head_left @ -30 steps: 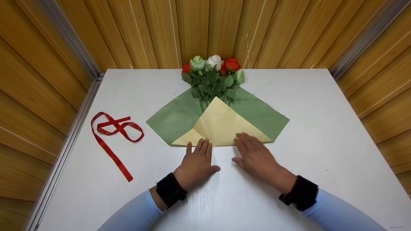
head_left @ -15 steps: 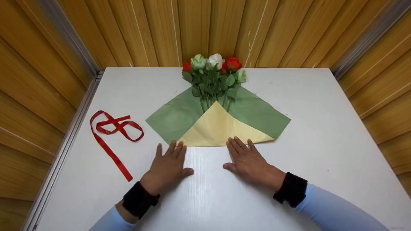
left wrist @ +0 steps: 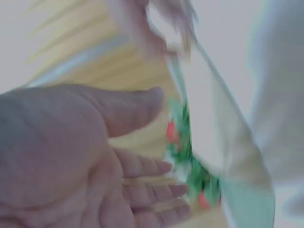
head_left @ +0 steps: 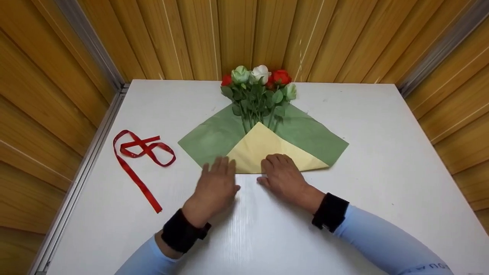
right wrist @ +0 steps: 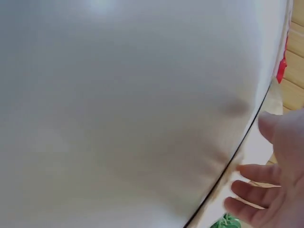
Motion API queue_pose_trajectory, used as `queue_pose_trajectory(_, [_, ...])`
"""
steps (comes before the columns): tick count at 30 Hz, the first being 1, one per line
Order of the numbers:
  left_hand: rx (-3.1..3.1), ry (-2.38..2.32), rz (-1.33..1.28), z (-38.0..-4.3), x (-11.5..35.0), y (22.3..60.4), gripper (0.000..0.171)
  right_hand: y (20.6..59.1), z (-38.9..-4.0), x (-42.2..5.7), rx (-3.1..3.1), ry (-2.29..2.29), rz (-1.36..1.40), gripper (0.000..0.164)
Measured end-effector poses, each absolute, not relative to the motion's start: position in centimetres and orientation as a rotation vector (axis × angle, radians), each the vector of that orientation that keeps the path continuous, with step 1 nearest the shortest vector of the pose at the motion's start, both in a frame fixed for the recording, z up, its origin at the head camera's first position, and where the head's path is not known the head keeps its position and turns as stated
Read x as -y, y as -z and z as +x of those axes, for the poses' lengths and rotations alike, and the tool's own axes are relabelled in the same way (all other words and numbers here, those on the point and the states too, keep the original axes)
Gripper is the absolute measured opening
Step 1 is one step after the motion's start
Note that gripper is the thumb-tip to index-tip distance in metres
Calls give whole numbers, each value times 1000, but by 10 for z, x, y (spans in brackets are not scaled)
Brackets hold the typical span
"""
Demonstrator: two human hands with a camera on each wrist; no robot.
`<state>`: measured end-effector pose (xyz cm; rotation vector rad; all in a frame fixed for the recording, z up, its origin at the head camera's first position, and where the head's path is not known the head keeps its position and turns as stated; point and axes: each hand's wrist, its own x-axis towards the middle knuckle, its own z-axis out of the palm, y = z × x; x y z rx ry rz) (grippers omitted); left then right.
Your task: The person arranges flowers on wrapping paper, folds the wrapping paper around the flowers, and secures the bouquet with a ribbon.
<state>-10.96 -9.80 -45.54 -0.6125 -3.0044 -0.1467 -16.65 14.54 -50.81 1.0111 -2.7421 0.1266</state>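
Note:
A sheet of wrapping paper, green (head_left: 212, 135) with a cream underside, lies on the table with its near corner folded up as a cream flap (head_left: 263, 147). Artificial roses (head_left: 261, 73) in red, white and pale green lie on the sheet, their lower stems covered by the flap. My left hand (head_left: 214, 187) is at the left part of the folded edge, fingers extended; in the left wrist view its palm (left wrist: 71, 156) faces the camera, blurred. My right hand (head_left: 284, 177) rests its slightly bent fingers on the flap near the fold; in the right wrist view, its fingers (right wrist: 259, 194) appear spread.
A red ribbon (head_left: 137, 181) lies in loose loops on the table left of the paper. The white table (head_left: 374, 183) ends at wood-patterned walls (head_left: 237, 34) with metal framing along the left side.
My left hand moved left along the fold, then came back slightly right and up the paper. My right hand slid left and its fingers bent a little. The flap's tip sits slightly lower than before.

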Motion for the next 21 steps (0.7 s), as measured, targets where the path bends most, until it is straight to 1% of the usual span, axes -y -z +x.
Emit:
queue_pose_trajectory(2, [3024, 111, -745, -114, 87, 463, 69, 508, -176, -137, 2769, -113, 1053, 47])
queue_pose_trajectory(4, [3084, 86, -814, -118, 82, 471, 69, 508, -182, -129, 2870, -95, 1098, 59])
queue_pose_trajectory(6, [3138, 94, -829, -121, 80, 477, 69, 507, -184, -124, 3003, -56, 1123, 69])
queue_pose_trajectory(11, [3219, 219, -771, -122, 88, 485, 68, 509, -183, -117, 3163, -1, 1112, 86])
queue_pose_trajectory(15, [3243, 267, -769, -119, 95, 489, 71, 513, -181, -118, 3134, -33, 1091, 92])
queue_pose_trajectory(19, [3236, 273, -804, -118, 97, 489, 75, 514, -172, -125, 3053, 33, 1095, 92])
queue_pose_trajectory(21, [3237, 273, -814, -118, 98, 489, 73, 515, -166, -130, 3030, 67, 1130, 90])
